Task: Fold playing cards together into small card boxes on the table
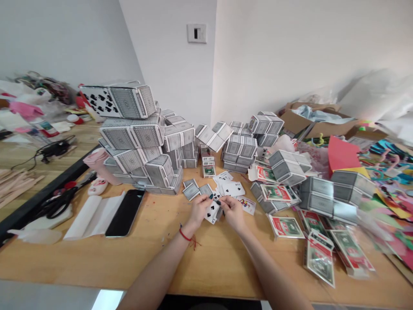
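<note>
The light-brown wooden table (pixel 87 262) runs up to a plain pale wall (pixel 174 73), where a white switch plate (pixel 196 33) sits at twelve o'clock, as seen from the person's hands. Out at nine to ten o'clock, a second striped wooden surface (pixel 84 133) carries flat pale wooden sticks (pixel 17 185).

The left hand (pixel 200 210) and right hand (pixel 232 211) meet mid-table, fingers nearly closed, both pinching a white playing card with black spades (pixel 211 212) between them. A red cord bracelet (pixel 185 234) circles the left wrist. Loose white playing cards (pixel 232 188) lie just beyond, at one o'clock.

A tall stack of grey-patterned card blocks (pixel 138 133) rises at ten o'clock, blocking sight of the table behind it. Smaller grey card blocks (pixel 240 148) stand at one, and more lie tilted at two to three. At nine o'clock rest a black flat phone (pixel 125 213), a rolled white paper sheet (pixel 87 219) and black-handled scissors (pixel 61 202). Red-and-green card boxes (pixel 286 227) crowd three to four o'clock; an open brown cardboard box (pixel 318 125) stands farther off at two, with bright coloured paper scraps (pixel 387 185) at three.
</note>
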Demonstrator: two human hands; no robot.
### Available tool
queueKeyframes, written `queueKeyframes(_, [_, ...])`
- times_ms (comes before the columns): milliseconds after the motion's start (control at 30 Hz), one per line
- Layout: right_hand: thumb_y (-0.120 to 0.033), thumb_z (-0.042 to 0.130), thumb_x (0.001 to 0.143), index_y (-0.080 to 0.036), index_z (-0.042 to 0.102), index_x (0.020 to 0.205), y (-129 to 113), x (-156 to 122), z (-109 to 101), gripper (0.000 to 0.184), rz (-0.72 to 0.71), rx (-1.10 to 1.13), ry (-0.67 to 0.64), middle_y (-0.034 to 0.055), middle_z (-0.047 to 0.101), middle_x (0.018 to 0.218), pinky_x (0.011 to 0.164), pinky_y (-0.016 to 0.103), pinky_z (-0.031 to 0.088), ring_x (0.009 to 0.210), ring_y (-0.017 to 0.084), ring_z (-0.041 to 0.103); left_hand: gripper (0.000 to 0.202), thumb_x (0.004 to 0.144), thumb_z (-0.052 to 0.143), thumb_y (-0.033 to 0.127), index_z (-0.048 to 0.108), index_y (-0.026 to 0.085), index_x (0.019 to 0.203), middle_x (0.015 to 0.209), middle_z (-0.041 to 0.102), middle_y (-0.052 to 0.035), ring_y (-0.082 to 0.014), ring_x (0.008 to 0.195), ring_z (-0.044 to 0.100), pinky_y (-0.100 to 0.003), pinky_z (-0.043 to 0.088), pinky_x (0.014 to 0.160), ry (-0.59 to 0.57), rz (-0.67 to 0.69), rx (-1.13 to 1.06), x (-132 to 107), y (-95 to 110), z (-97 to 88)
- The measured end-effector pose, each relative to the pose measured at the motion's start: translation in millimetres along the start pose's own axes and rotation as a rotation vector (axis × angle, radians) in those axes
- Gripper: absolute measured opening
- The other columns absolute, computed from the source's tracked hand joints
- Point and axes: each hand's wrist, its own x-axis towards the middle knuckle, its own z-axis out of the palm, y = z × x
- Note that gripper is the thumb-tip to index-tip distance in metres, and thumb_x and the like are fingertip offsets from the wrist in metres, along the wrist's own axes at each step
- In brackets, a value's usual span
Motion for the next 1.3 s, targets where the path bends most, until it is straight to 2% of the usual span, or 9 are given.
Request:
queueKeyframes(133, [-0.038, 0.059, 0.065, -0.018, 0.056, 0.069, 1, 4, 0, 0.021, 0.047, 0.105, 0.077, -0.0025, 0.053, 0.049, 0.042, 0.022, 0.036, 0.040, 0.010, 0.045, 0.018, 0.068, 0.055, 0.031, 0.052, 0.014, 0.065, 0.058, 0.049, 0.0031, -0.0082, 0.052, 0.044, -0.019, 0.034, 0.047, 0.025, -0.024, -0.082, 3, 3, 0.8])
queueKeyframes(267, [-0.041, 0.062, 0.064, -0.019, 0.049, 0.077, 2, 8, -1, 0.028, 0.096, 0.285, 0.093, -0.0018, 0.057, 0.055, 0.051, 0.027, 0.045, 0.046, 0.013, 0.054, 0.029, 0.065, 0.061, 0.028, 0.053, 0.015, 0.089, 0.082, 0.060, -0.0032, -0.0121, 0.067, 0.055, -0.023, 0.043, 0.058, -0.024, 0.046, -0.145, 1, 5, 2.0])
queueKeyframes(400, [-0.041, 0.062, 0.064, -0.021, 0.044, 0.080, 1, 5, 1, 0.030, 0.133, 0.323, -0.037, -0.0020, 0.059, 0.057, 0.052, 0.029, 0.048, 0.049, 0.016, 0.058, 0.019, 0.068, 0.058, 0.030, 0.056, 0.014, 0.078, 0.073, 0.060, -0.0025, -0.0125, 0.065, 0.054, -0.023, 0.043, 0.059, 0.047, 0.054, -0.086, 1, 2, 0.3])
queueKeyframes(500, [-0.038, 0.059, 0.068, -0.023, 0.044, 0.097, 2, 1, 2, 0.036, 0.101, 0.199, -0.103, -0.0029, 0.060, 0.059, 0.052, 0.029, 0.048, 0.051, 0.016, 0.059, 0.017, 0.069, 0.055, 0.030, 0.052, 0.014, 0.068, 0.062, 0.056, 0.0004, -0.0111, 0.058, 0.051, -0.022, 0.040, 0.054, 0.030, 0.025, -0.065, 6, -1, -4.2])
queueKeyframes(600, [-0.036, 0.055, 0.071, -0.022, 0.045, 0.108, 3, 0, 1, 0.042, 0.011, 0.024, -0.113, -0.0023, 0.059, 0.062, 0.054, 0.028, 0.048, 0.055, 0.015, 0.058, 0.016, 0.067, 0.055, 0.027, 0.049, 0.014, 0.061, 0.054, 0.051, 0.0026, -0.0100, 0.052, 0.048, -0.020, 0.038, 0.049, 0.012, -0.013, -0.011, 11, -5, -10.5])
queueKeyframes(667, [-0.040, 0.052, 0.072, -0.020, 0.053, 0.100, 4, 2, 0, 0.034, -0.033, -0.046, -0.076, 0.0003, 0.059, 0.068, 0.052, 0.026, 0.047, 0.058, 0.014, 0.057, 0.015, 0.066, 0.055, 0.025, 0.048, 0.014, 0.060, 0.053, 0.049, 0.0032, -0.0097, 0.050, 0.048, -0.020, 0.038, 0.048, -0.024, -0.035, 0.018, 14, -8, -14.4])
queueKeyframes(767, [-0.044, 0.050, 0.073, -0.018, 0.057, 0.086, 5, 6, -2, 0.029, -0.031, -0.059, -0.052, 0.0016, 0.058, 0.069, 0.045, 0.023, 0.043, 0.052, 0.012, 0.052, 0.011, 0.066, 0.054, 0.024, 0.049, 0.014, 0.065, 0.056, 0.050, 0.0026, -0.0100, 0.051, 0.048, -0.020, 0.038, 0.048, -0.090, -0.027, 0.042, 15, -10, -17.0])
queueKeyframes(1033, [-0.039, 0.053, 0.072, -0.020, 0.047, 0.098, 2, 2, 2, 0.033, 0.057, 0.142, -0.146, -0.0070, 0.049, 0.051, 0.039, 0.021, 0.039, 0.038, 0.009, 0.047, 0.018, 0.079, 0.039, 0.021, 0.051, 0.017, 0.090, 0.083, 0.056, -0.0031, -0.0126, 0.073, 0.051, -0.023, 0.042, 0.065, 0.052, 0.141, 0.138, 4, -4, -4.2])
queueKeyframes(1300, [-0.035, 0.051, 0.073, -0.022, 0.045, 0.091, 0, 1, 7, 0.023, 0.120, 0.289, -0.111, -0.0094, 0.046, 0.046, 0.030, 0.018, 0.034, 0.031, 0.007, 0.041, 0.023, 0.081, 0.034, 0.019, 0.049, 0.017, 0.098, 0.089, 0.057, -0.0040, -0.0137, 0.079, 0.052, -0.023, 0.043, 0.067, -0.030, 0.162, 0.074, -11, 12, 0.7])
